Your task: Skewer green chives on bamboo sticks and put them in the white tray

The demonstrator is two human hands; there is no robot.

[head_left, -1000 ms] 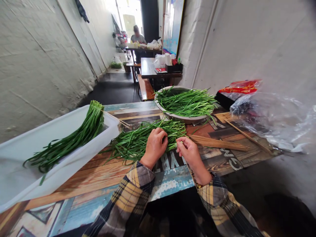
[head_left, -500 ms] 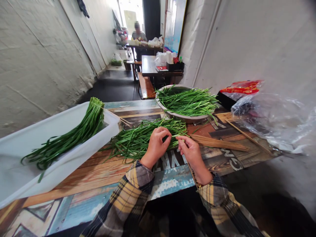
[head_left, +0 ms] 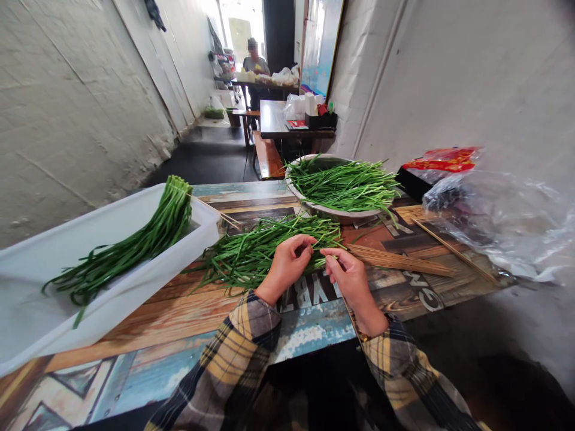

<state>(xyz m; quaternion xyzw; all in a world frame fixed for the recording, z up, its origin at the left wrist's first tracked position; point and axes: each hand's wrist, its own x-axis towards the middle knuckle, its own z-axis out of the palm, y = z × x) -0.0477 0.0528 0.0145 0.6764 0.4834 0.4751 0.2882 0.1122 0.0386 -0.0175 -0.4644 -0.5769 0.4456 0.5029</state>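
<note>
Both hands are kept just before the metal bowl (head_left: pixel 314 208): left hand (head_left: pixel 285 266) and right hand (head_left: pixel 350 281) fingers are pinched narrow on one chive stalk (head_left: pixel 318 247), held clear of the chive pile (head_left: pixel 242 257) so it is singled out.

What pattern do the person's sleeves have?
Plaid in dark blue, yellow and white; the head view shows it best on the left sleeve.

Worn wood on the table (head_left: pixel 179 311), its paint chipped and matt, and the chives (head_left: pixel 251 254) lie smooth with a light sheen. White tray (head_left: pixel 67 239) is smooth matt plastic, bowl (head_left: pixel 335 214) dull metal, skewers (head_left: pixel 395 260) dry pale wood. Clear bag (head_left: pixel 503 221) is crinkled and glossy, sleeves (head_left: pixel 242 353) soft checked cloth, wall (head_left: pixel 67 120) rough plaster.
</note>
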